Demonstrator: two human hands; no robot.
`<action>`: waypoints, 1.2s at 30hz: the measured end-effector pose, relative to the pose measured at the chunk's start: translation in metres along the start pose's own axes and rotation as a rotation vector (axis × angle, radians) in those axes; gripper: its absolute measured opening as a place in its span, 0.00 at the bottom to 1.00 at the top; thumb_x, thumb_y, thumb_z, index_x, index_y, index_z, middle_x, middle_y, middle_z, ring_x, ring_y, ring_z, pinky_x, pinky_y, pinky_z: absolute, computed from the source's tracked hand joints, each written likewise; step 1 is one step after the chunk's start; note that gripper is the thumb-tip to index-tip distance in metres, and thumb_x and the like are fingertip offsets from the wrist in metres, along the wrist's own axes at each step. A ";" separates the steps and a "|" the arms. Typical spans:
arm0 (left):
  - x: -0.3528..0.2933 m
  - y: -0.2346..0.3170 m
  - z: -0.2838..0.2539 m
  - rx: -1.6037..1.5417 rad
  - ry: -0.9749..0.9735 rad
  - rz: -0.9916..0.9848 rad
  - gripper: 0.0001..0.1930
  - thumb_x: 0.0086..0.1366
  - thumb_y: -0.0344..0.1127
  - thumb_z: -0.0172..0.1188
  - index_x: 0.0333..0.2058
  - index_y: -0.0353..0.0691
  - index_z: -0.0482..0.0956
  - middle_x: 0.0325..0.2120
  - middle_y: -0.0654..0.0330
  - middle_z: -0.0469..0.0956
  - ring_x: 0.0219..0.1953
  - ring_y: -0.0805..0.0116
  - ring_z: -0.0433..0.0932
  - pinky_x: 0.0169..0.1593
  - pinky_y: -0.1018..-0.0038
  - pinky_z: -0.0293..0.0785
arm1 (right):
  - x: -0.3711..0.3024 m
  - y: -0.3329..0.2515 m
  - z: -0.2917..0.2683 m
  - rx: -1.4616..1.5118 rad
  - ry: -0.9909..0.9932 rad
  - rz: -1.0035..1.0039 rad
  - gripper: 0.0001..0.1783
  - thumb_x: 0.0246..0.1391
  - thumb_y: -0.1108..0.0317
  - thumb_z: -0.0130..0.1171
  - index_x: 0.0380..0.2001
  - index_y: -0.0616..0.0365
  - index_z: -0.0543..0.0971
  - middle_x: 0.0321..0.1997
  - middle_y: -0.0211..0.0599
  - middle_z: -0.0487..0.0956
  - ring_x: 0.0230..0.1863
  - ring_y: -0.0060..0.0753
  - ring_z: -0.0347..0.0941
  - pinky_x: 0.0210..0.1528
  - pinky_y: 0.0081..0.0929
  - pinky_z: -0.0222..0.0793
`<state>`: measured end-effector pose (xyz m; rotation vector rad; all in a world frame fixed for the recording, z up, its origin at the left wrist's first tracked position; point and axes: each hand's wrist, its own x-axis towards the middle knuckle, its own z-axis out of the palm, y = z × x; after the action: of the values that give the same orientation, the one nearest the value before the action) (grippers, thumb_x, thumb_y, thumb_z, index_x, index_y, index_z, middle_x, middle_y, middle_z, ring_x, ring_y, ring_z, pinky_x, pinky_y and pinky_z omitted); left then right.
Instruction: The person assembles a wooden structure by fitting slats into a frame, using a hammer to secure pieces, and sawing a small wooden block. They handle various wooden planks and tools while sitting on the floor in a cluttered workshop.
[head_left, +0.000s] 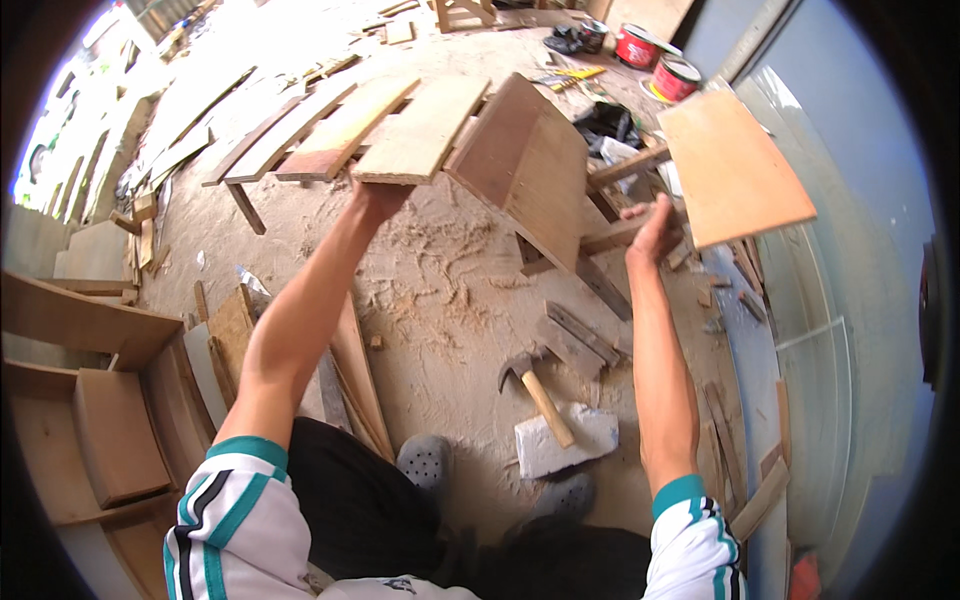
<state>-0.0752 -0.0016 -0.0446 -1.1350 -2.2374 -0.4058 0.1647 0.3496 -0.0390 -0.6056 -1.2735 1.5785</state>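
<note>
Head view, upper centre: left hand (380,203) supports flat, pale-grained wooden slats (420,135); right hand (652,235) meets a squared brown bar (608,239); can't tell whether either closes.

The hammer handle (547,408) rests on the block (590,435), before the plank frame (425,130); shelving (122,430) stands left; buckets (675,78) sit behind, seemingly near the right panel (850,85).

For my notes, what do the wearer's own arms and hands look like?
The left sleeve and right sleeve are short and white, with teal cuffs and teal and black stripes. The forearms are bare. No glove shows on the left hand or right hand.
</note>
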 end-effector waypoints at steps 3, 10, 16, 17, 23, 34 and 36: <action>-0.039 -0.042 -0.005 -1.738 -0.016 -0.892 0.27 0.73 0.52 0.34 0.60 0.43 0.69 0.58 0.55 0.72 0.59 0.57 0.71 0.63 0.61 0.68 | -0.020 0.000 0.012 0.026 -0.068 0.098 0.18 0.57 0.57 0.60 0.33 0.62 0.71 0.21 0.41 0.78 0.21 0.37 0.77 0.29 0.35 0.76; -0.055 -0.003 -0.059 -1.697 -0.190 -1.231 0.20 0.75 0.46 0.38 0.53 0.41 0.72 0.47 0.55 0.78 0.47 0.63 0.79 0.50 0.68 0.81 | -0.036 -0.018 -0.027 -0.113 -0.217 0.231 0.25 0.59 0.52 0.61 0.44 0.64 0.70 0.31 0.41 0.81 0.31 0.37 0.81 0.40 0.33 0.77; -0.085 0.003 -0.072 -1.593 -0.310 -1.415 0.20 0.73 0.51 0.42 0.49 0.46 0.75 0.40 0.60 0.80 0.40 0.65 0.82 0.43 0.69 0.81 | -0.054 0.006 -0.057 -0.221 -0.317 0.191 0.22 0.63 0.46 0.55 0.33 0.56 0.78 0.33 0.33 0.82 0.38 0.26 0.78 0.44 0.27 0.71; -0.090 0.005 -0.075 -1.574 -0.324 -1.469 0.21 0.73 0.53 0.42 0.49 0.45 0.75 0.40 0.60 0.80 0.40 0.64 0.82 0.43 0.68 0.81 | -0.058 0.008 -0.062 -0.288 -0.327 0.208 0.23 0.64 0.45 0.53 0.31 0.54 0.79 0.34 0.33 0.82 0.38 0.25 0.77 0.43 0.25 0.70; -0.114 0.005 -0.081 -1.428 -0.619 -1.569 0.39 0.70 0.70 0.25 0.59 0.43 0.68 0.54 0.54 0.77 0.52 0.57 0.78 0.49 0.66 0.74 | -0.075 0.019 -0.073 -0.305 -0.336 0.114 0.23 0.64 0.44 0.53 0.31 0.53 0.80 0.31 0.27 0.81 0.33 0.21 0.70 0.39 0.23 0.66; -0.076 -0.007 -0.144 -0.379 -1.788 -0.961 0.27 0.73 0.47 0.46 0.50 0.20 0.73 0.42 0.39 0.81 0.37 0.53 0.85 0.42 0.62 0.84 | -0.080 0.017 -0.075 -0.316 -0.286 0.169 0.30 0.63 0.46 0.56 0.50 0.65 0.71 0.39 0.41 0.83 0.43 0.29 0.77 0.51 0.27 0.72; -0.038 -0.008 -0.159 -0.554 -1.693 -0.953 0.26 0.72 0.47 0.51 0.47 0.22 0.76 0.37 0.42 0.83 0.30 0.59 0.86 0.35 0.66 0.84 | -0.068 0.019 -0.083 -0.404 -0.316 0.152 0.31 0.63 0.46 0.56 0.52 0.66 0.70 0.40 0.42 0.83 0.44 0.29 0.78 0.52 0.26 0.72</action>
<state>-0.0054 -0.1109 0.0552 -0.3746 -4.3827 -0.5079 0.2539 0.3248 -0.0965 -0.7364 -1.8474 1.5937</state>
